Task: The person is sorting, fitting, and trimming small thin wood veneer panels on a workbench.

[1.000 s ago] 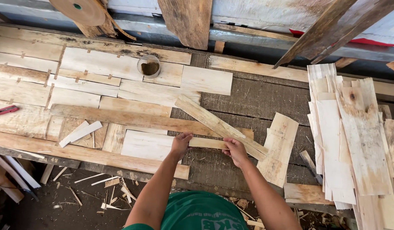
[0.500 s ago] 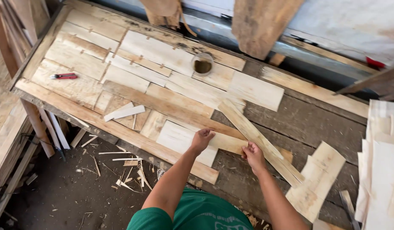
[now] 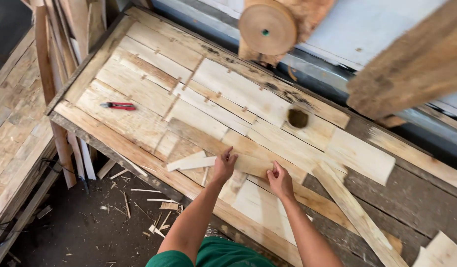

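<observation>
Pale, rough-sawn wood fills the scene: stacked boards [image 3: 16, 133] lean at far left, and offcuts and splinters [image 3: 139, 198] litter the dirt floor below the tabletop [image 3: 90, 123], itself overlaid with thin, light-coloured veneer sheets. A red-handled utility knife [image 3: 118, 106] lies alone near the tabletop's left end, well apart from the work. A short pale wood sliver [image 3: 191, 162] rests just left of the person's hands.

At centre, a person in a green shirt presses both bare hands onto a thin tan wood slat [image 3: 250, 160] lying flat on the sheets, angled down to the right. The left hand [image 3: 224, 165] has its fingers spread and fingertips down on the slat's near edge; its grip is loose, bearing down rather than closing around anything. The right hand [image 3: 280, 180] is curled at the slat's right end; whether its fingers pinch the edge or merely push cannot be told.

Behind them a round hole [image 3: 298, 118] opens in the sheets, and a round wooden disc [image 3: 267, 27] hangs above. A long narrow strip [image 3: 359, 217] runs diagonally at right.

To seat the slat well, it seems wise to keep the pressure even under both hands and to line its edge flush with the neighbouring sheet.
</observation>
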